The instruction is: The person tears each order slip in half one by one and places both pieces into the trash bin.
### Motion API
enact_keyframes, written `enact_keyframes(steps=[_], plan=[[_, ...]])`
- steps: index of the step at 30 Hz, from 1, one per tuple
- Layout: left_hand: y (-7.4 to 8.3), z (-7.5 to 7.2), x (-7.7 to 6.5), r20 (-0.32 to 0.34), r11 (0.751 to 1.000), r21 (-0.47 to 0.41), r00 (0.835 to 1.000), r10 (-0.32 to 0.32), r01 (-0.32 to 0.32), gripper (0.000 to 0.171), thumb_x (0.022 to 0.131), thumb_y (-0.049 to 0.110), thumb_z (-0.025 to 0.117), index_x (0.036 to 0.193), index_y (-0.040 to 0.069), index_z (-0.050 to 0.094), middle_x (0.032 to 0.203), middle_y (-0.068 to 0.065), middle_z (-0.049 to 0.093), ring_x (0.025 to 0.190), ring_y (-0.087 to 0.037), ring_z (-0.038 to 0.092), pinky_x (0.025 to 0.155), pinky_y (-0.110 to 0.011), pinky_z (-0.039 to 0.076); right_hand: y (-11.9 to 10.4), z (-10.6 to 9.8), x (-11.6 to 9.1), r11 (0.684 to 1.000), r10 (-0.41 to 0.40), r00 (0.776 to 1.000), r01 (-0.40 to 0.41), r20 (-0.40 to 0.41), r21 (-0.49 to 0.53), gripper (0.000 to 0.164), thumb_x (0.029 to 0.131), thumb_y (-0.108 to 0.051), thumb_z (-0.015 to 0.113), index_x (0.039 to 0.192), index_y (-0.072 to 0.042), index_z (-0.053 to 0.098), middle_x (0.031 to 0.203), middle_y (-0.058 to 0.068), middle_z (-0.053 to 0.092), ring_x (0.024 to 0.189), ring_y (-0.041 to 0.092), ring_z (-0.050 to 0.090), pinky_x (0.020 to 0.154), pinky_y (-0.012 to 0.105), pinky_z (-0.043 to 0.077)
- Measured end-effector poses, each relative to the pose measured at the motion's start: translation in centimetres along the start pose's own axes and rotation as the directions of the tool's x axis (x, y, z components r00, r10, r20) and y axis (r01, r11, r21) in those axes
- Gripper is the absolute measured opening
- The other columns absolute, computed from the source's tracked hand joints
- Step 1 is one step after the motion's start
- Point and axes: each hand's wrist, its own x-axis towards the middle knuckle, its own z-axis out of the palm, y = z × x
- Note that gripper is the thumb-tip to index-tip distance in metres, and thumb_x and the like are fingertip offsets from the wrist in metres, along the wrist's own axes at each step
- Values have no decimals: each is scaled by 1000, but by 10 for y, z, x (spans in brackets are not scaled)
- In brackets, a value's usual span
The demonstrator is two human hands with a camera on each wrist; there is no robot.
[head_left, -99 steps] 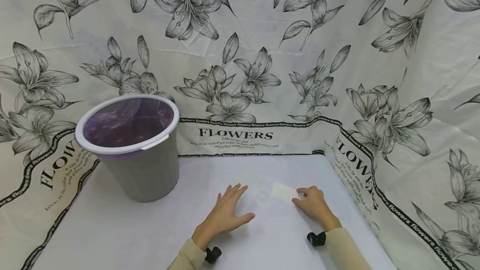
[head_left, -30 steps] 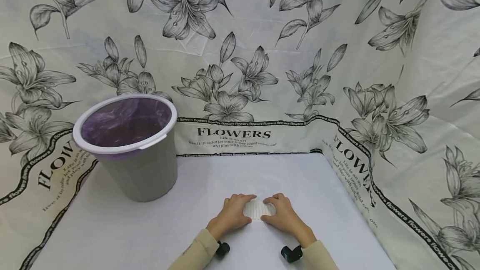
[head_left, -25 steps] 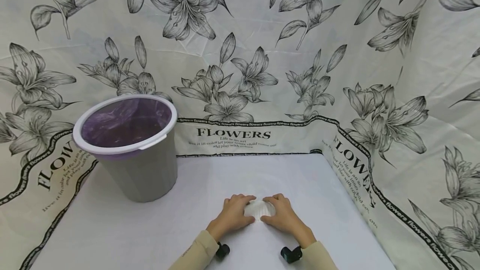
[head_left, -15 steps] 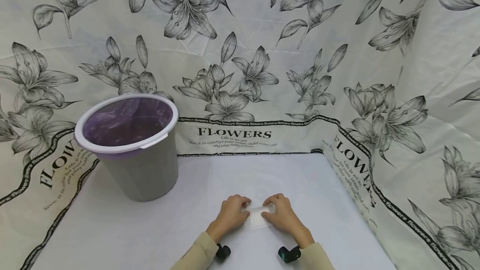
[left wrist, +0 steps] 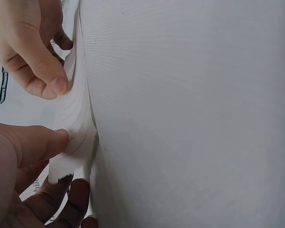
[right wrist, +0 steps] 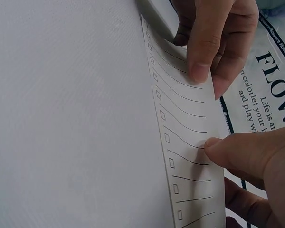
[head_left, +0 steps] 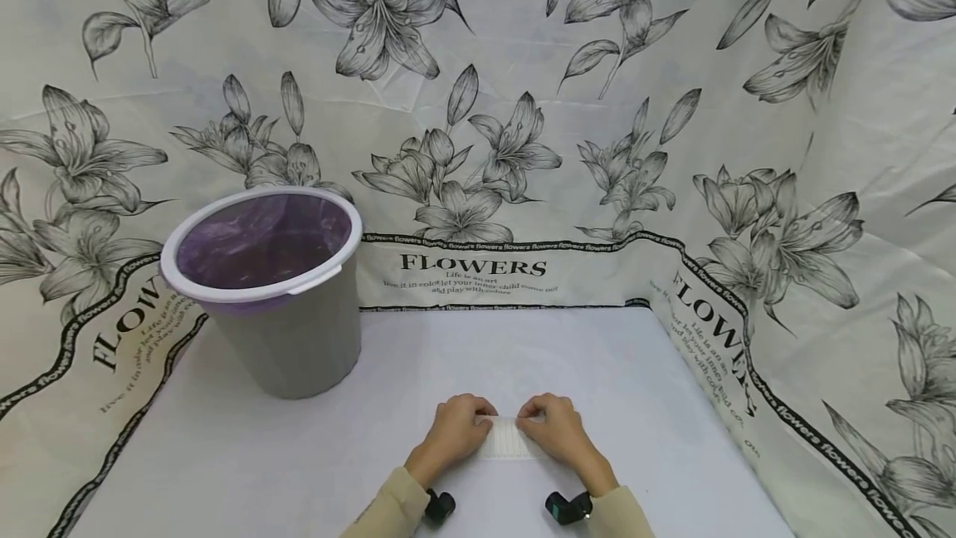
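A small white sheet of checklist paper is held between both hands, low over the white table. Ruled lines and a column of little boxes show on the paper in the right wrist view. My left hand pinches its left part near the far edge, thumb on the near face. On the other side, my right hand pinches the far edge between thumb and fingers. The sheet curves a little between the grips in the left wrist view, where its lower edge lies along the tabletop. Some fingers are hidden behind the paper.
A grey waste bin with a white rim and purple liner stands at the table's back left. White flower-printed cloth hangs behind and at both sides. The white tabletop extends around the hands.
The paper, earlier flat at the right under the right hand alone, came to the middle between both hands. It was bowed about a second ago; now it is straighter, held at its far edge.
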Motion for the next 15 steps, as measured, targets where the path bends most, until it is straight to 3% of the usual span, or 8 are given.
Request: enact_keyframes(steps=[6,9,15], plan=[[-1,-1,0,6,999,-48,1000,0,0,8,92,17,75,98,17,80,100,2,79,104,-24,72,92,-54,51,-4,3,2,996,-27,996,19,90,93,7,87,-15,79,83,-17,73,83,-7,70,83,10,62,76,31,50],[-3,0,0,18,996,-91,1000,-3,5,7,93,20,74,98,17,79,101,3,79,106,-24,72,93,-51,53,-5,3,2,989,-61,990,43,124,142,6,90,-16,77,86,-16,73,83,-7,70,81,6,60,76,25,49],[-5,-1,1,32,987,-163,999,9,-4,5,94,20,74,92,17,77,96,4,78,102,-19,72,90,-40,56,-6,4,2,977,-106,983,75,152,199,5,93,-18,76,90,-15,73,88,-6,72,90,11,68,84,30,55]])
